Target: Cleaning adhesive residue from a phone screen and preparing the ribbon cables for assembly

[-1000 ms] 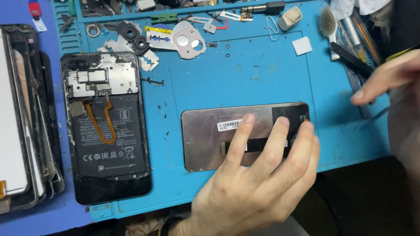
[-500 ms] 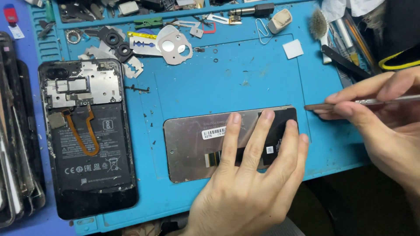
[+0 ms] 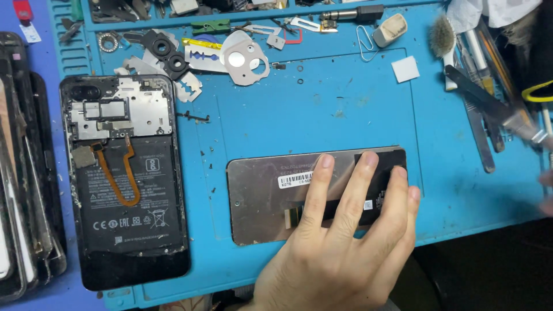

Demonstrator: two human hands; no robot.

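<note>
Left hand (image 3: 340, 247) still lies flat, fingers spread, pinning the screen panel (image 3: 271, 198) face-down on the blue mat (image 3: 345, 98); grip open, pressing rather than clasping. Right hand (image 3: 546, 193) has swung out from the panel's right edge to the frame margin, blurred; cannot tell its grip. Panel unprobed for now. Opened phone (image 3: 124, 178) lies left, apart.

The right hand (image 3: 546, 190) is blurred and cut off by the right edge.
</note>
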